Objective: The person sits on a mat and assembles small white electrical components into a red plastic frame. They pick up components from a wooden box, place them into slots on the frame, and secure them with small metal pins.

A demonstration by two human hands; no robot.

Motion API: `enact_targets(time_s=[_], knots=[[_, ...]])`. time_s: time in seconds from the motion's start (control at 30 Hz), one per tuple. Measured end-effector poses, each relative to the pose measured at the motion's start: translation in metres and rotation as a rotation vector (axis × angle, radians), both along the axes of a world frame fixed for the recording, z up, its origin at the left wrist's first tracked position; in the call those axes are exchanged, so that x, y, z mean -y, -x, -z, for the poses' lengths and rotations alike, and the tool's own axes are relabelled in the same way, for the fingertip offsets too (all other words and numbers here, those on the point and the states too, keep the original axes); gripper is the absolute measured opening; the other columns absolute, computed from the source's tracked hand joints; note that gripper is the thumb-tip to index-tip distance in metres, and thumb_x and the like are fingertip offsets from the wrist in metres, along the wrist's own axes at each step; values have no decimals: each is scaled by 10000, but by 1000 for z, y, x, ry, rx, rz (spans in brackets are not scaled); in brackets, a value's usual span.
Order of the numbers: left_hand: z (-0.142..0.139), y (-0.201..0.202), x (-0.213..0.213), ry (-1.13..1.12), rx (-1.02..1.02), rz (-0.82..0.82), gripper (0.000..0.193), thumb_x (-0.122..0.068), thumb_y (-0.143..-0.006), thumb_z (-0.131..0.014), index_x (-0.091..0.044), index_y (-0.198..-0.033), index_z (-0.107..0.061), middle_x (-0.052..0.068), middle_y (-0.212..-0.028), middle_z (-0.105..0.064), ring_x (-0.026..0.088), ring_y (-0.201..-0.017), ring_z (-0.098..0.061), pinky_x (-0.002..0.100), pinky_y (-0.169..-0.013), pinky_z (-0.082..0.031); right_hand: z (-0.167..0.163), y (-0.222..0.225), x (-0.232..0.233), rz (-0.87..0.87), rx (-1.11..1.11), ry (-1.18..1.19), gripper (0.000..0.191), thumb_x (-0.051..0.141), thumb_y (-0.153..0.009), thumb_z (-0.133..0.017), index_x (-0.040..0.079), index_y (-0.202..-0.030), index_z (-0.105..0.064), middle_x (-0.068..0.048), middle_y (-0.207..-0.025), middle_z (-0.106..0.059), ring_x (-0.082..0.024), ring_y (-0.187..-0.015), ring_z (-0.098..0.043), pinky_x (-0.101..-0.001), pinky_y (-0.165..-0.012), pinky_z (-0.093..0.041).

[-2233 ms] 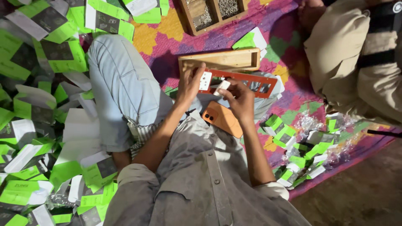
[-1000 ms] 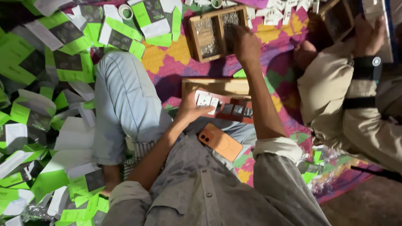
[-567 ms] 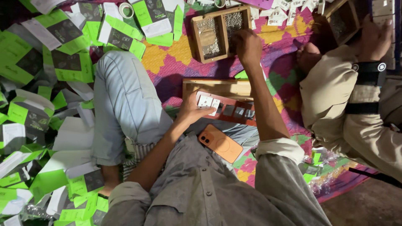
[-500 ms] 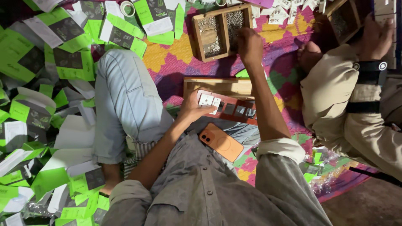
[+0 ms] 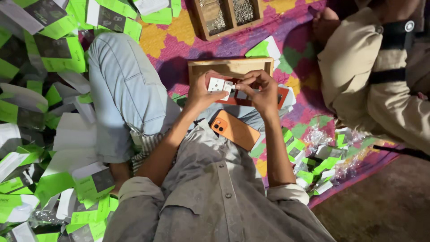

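Note:
My left hand (image 5: pixel 200 93) holds a small white square part (image 5: pixel 217 84) over a red tray (image 5: pixel 282 95) that rests on my lap. My right hand (image 5: pixel 260 91) is just to its right, fingertips pinched together at the edge of that white part; whatever tiny item it may pinch is too small to see. More small white parts sit in the red tray under my hands. An orange phone (image 5: pixel 235 130) lies on my lap below both hands. A wooden box (image 5: pixel 230 66) lies just beyond the red tray.
A wooden compartment tray (image 5: pixel 227 15) of small metal pieces sits at the top. Green-and-white packages (image 5: pixel 42 67) are heaped on the left, more (image 5: pixel 320 157) at the right on the patterned mat (image 5: pixel 179 31). Another person (image 5: pixel 380 71) sits at the right.
My right hand has come back from the far compartment tray to the white part at my lap. My left hand has stayed on that part.

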State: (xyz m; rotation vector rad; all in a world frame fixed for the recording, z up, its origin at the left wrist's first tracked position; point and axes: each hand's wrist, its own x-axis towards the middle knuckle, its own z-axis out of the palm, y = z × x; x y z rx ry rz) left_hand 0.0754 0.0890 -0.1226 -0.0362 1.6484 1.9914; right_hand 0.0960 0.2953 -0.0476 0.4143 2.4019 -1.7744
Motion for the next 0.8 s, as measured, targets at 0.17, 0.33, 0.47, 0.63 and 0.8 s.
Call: enact_targets(time_s=[0.17, 0.33, 0.47, 0.63, 0.8], knots=[[-3, -1, 0, -90, -9, -19, 462, -77, -742, -863, -20, -1119, -603, 40, -1046, -736, 103, -923, -698, 269, -789, -590, 2, -4, 9, -18, 0, -31, 288, -31, -862, -839, -20, -1067, -638, -79, -912, -758, -114, -853, -713, -254, -762, -564], [-1, -1, -1, -71, -42, -34, 466, -100, -732, -881, -24, -1107, -616, 42, -1010, -734, 105, -898, -710, 272, -771, -590, -3, -1, 18, -17, 17, -29, 286, -25, -856, -835, -16, -1074, -650, -69, -914, -760, -99, -838, -704, -246, -733, -565], [0, 0, 1, 41, -120, -9, 438, -156, -733, -908, -48, -1072, -653, 38, -942, -733, 105, -862, -694, 281, -748, -566, -9, 5, 24, -24, 35, -80, 260, -31, -858, -834, -12, -1051, -661, -70, -900, -760, -99, -811, -704, -245, -709, -562], [1, -1, -1, 167, -212, -9, 436, -191, -710, -926, -67, -1035, -662, 38, -880, -734, 115, -812, -709, 295, -711, -570, -12, 10, 24, -69, 49, -265, 299, 63, -804, -896, 14, -1005, -681, -59, -884, -761, -114, -796, -727, -260, -705, -589], [3, 1, -1, 120, -235, -8, 430, -209, -729, -900, -78, -1067, -670, 35, -899, -752, 126, -839, -741, 297, -736, -587, -6, 27, 13, -232, -92, -402, 426, 174, -722, -984, 10, -998, -703, -104, -924, -731, -163, -844, -673, -329, -735, -551]])
